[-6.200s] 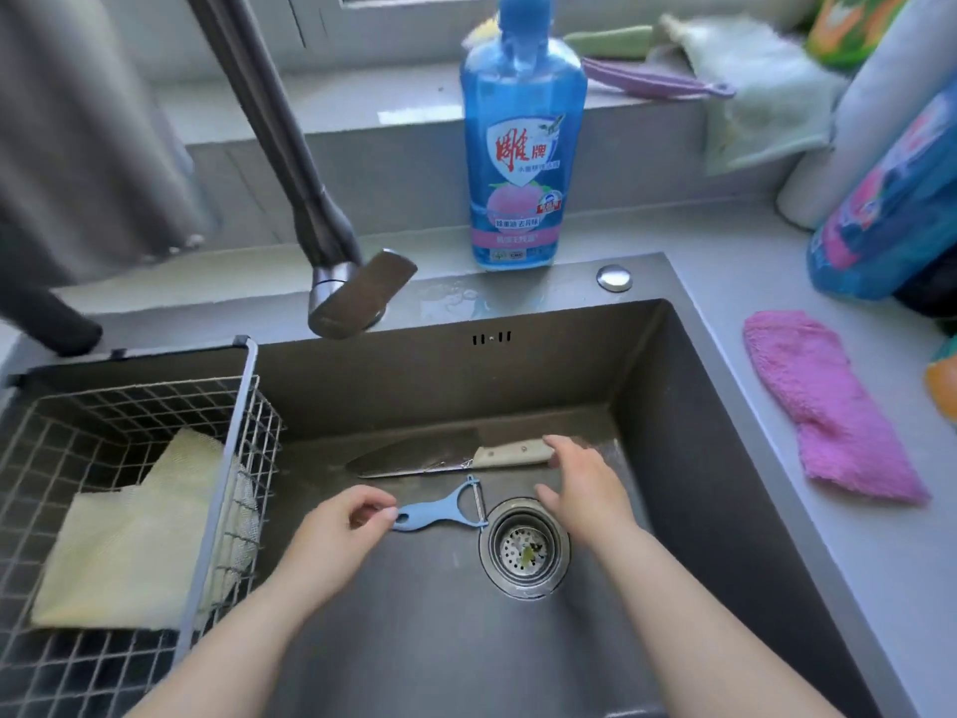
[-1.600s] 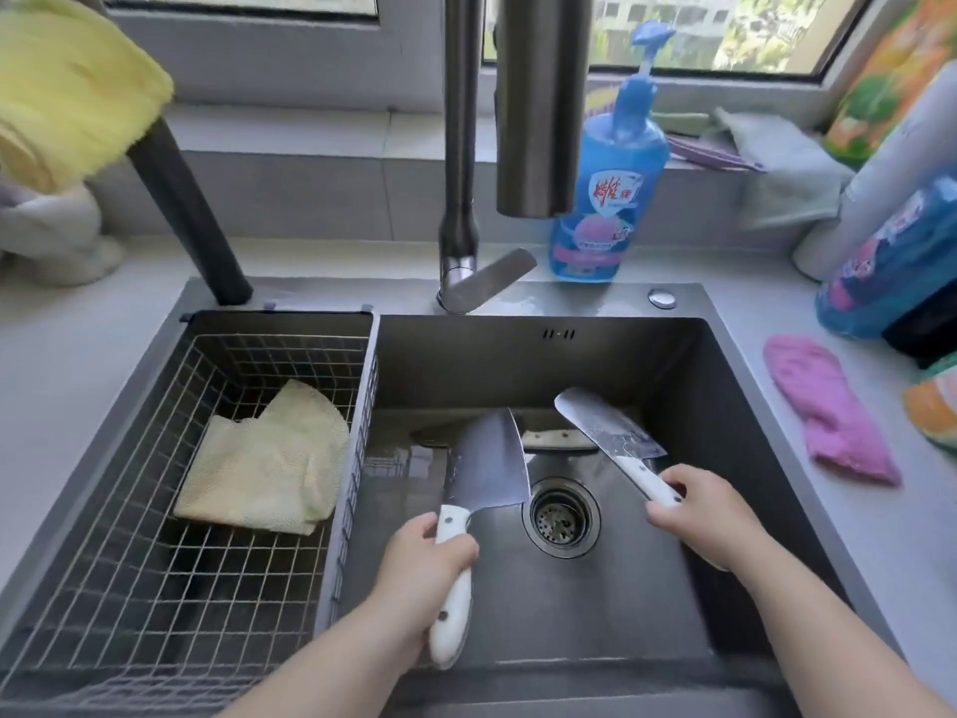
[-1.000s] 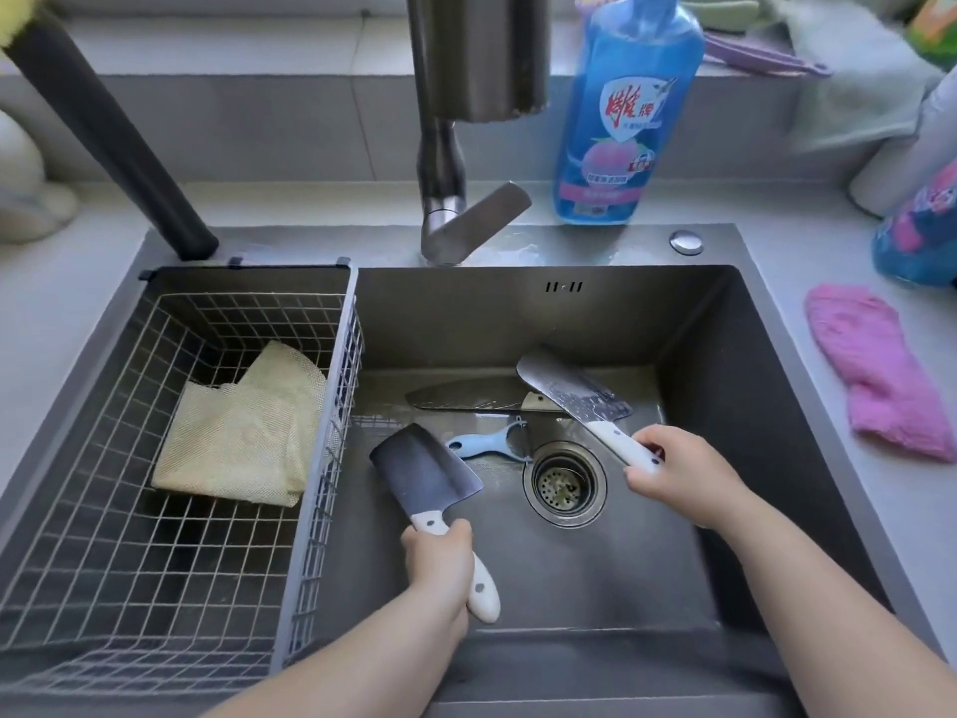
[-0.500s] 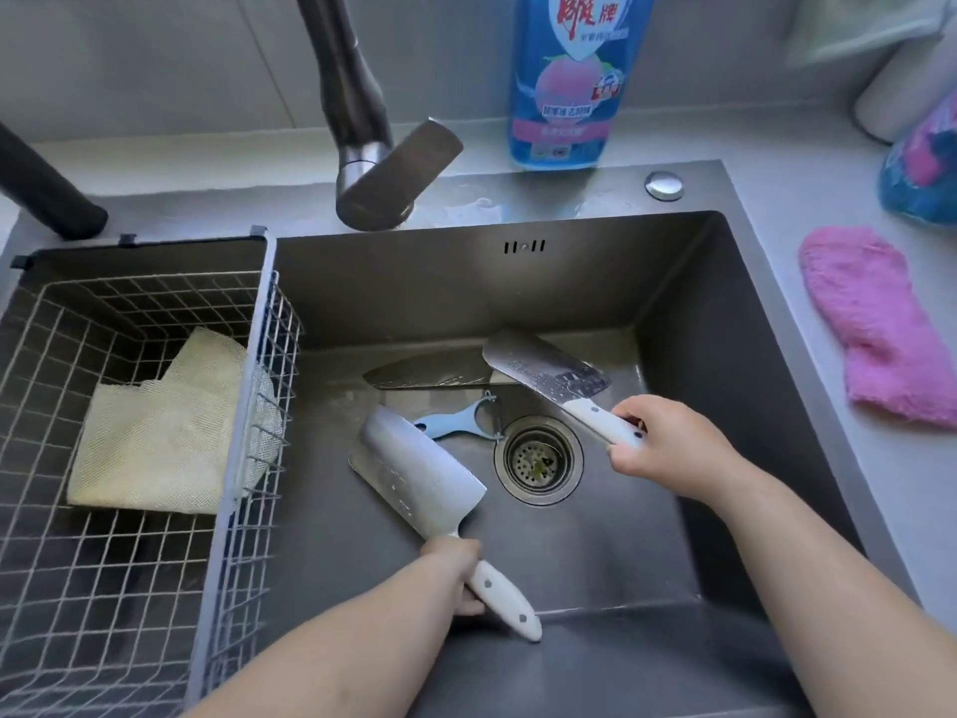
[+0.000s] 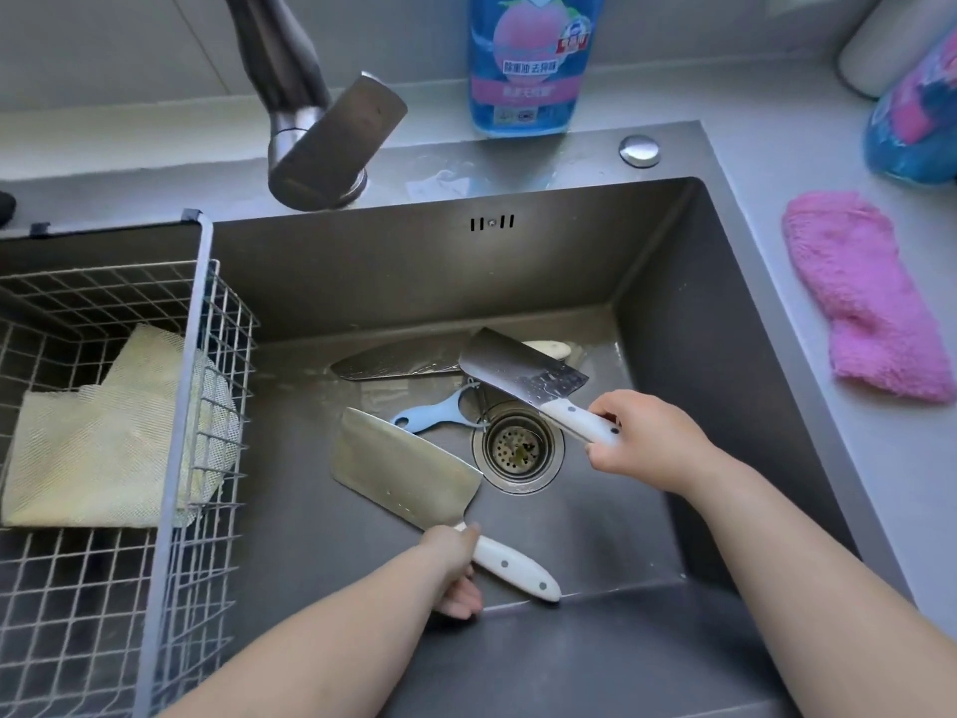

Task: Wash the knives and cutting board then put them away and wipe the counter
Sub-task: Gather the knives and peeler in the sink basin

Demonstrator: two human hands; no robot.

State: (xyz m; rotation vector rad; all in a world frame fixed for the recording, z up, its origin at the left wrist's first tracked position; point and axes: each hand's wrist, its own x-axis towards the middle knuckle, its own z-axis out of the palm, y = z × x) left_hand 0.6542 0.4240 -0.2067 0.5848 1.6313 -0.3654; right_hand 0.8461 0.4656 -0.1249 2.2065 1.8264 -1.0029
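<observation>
L. hand (image 5: pixel 455 570) gripped cleaver (image 5: pixel 406 476) by handle, blade low in sink (image 5: pixel 414 272). R. hand (image 5: pixel 647 443) grasped 2nd knife (image 5: pixel 523 373), blade near drain (image 5: pixel 518 450).

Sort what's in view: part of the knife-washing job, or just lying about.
Job: big cleaver in left hand; small cleaver in right hand; long knife on sink floor; dish soap; faucet; pink cloth, likely for wiping.
Lying about: blue peeler; yellow cloth in wire basket.
</observation>
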